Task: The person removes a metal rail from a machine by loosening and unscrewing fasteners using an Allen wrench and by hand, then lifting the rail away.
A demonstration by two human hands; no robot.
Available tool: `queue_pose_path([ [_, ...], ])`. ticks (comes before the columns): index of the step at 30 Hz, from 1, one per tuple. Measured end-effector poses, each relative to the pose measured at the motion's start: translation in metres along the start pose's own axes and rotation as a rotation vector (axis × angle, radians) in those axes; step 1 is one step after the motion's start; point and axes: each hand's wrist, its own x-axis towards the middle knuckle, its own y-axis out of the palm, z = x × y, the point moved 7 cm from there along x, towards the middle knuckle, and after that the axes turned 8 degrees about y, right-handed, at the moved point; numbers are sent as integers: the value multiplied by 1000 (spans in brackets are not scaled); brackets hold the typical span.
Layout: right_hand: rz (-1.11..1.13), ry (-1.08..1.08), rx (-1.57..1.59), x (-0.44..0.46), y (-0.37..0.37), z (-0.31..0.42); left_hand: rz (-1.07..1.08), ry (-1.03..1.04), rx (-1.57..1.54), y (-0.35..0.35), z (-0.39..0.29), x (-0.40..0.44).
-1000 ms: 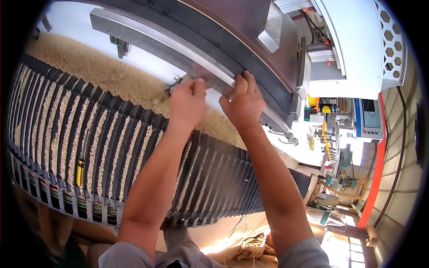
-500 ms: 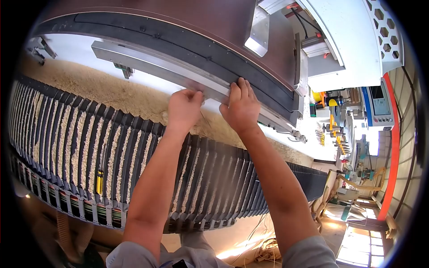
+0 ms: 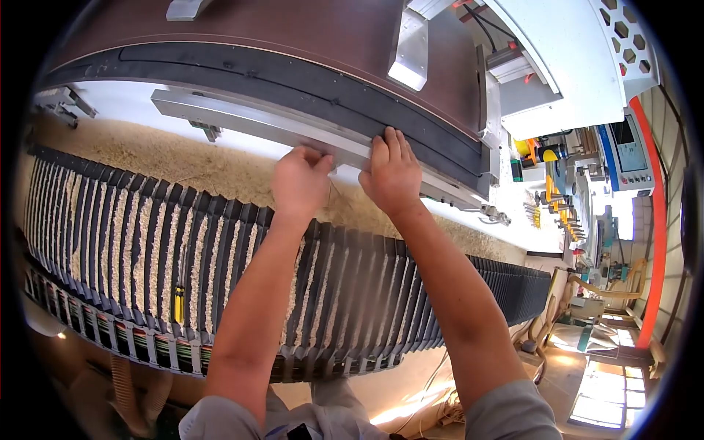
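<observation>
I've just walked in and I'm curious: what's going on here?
A person has both bare hands at a long metal bar. The right hand lies over it; the left hand is curled at the bar's lower edge; I can't tell whether it pinches anything. A yellow-handled tool lies on the ribbed black cover, among streaks of pale debris.

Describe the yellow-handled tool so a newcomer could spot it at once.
Find the long, black pleated cover below the left hand in the view. Follow it left to where pale debris fills its folds. Near its lower edge lies the tool, its bright yellow handle unlike the black and pale stripes around it.
</observation>
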Motion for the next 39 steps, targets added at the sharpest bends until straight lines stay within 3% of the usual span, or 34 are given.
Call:
queue_pose_path([
  [7, 60, 25, -4, -1, 2, -3, 121, -81, -238, 13, 22, 9],
  [11, 51, 24, -7, -1, 7, -5, 4, 90, 138, -1, -10, 9],
  [15, 25, 15, 0, -4, 4, -2, 198, 17, 181, 5, -10, 5],
  [18, 38, 6, -6, -5, 12, -6, 257, -127, -121, 16, 15, 9],
  [19, 47, 6, -8, -6, 11, -6, 146, -8, -41, 11, 10, 9],
  [22, 65, 21, 4, -6, 14, -6, 65, -15, 146, -1, -18, 3],
  [23, 46, 32, 27, -6, 12, -4, -10, 107, 217, 1, -7, 5],
  [24, 29, 43, 32, -7, 9, -7, 54, 61, 249, 3, -1, 8],
  [26, 54, 39, 85, -11, 18, -12, 250, -50, -47, 22, 35, 14],
  [27, 32, 22, 31, -13, 19, -12, 287, -205, -367, 28, 41, 10],
  [29, 41, 12, -12, -12, 15, -7, 265, -332, -516, 22, 30, 5],
  [38, 132, 24, -15, -12, 21, -8, 7, 104, -57, 13, 41, 16],
  [39, 136, 24, -23, -12, 19, -7, 74, 56, -21, 15, 28, 12],
])
